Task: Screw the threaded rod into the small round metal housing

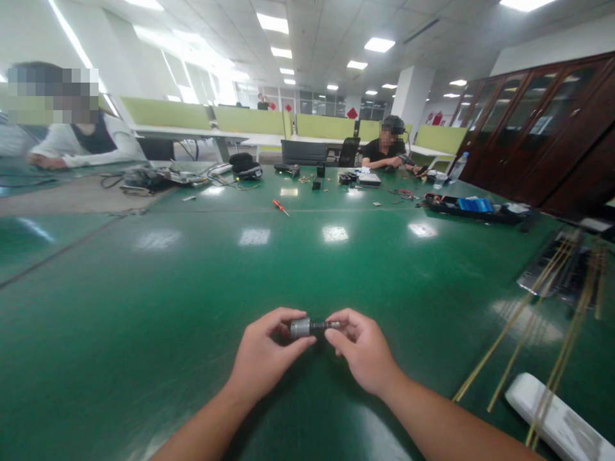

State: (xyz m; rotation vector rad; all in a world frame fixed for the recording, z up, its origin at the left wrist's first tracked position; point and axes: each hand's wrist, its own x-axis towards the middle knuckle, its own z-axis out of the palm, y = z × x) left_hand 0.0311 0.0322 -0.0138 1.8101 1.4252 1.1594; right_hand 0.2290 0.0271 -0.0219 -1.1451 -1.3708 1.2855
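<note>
A small grey metal cylinder with a narrower dark shaft (pixel 301 328) lies sideways between my hands, its shaft pointing right. My left hand (pixel 263 353) is closed around the wide cylinder end, thumb below and fingers above. At the shaft's lighter tip, the fingers and thumb of my right hand (pixel 368 354) pinch it. Both hands are low over the green tabletop (pixel 192 301); I cannot tell if the part touches it.
An orange screwdriver (pixel 281 207) lies farther ahead. On the right are long thin brass-coloured rods (pixel 514 333), a white elongated case (pixel 557 410) and a black tray (pixel 473 208) of items. Electronics (pixel 158 177) sit at the far left. Two people sit across the table.
</note>
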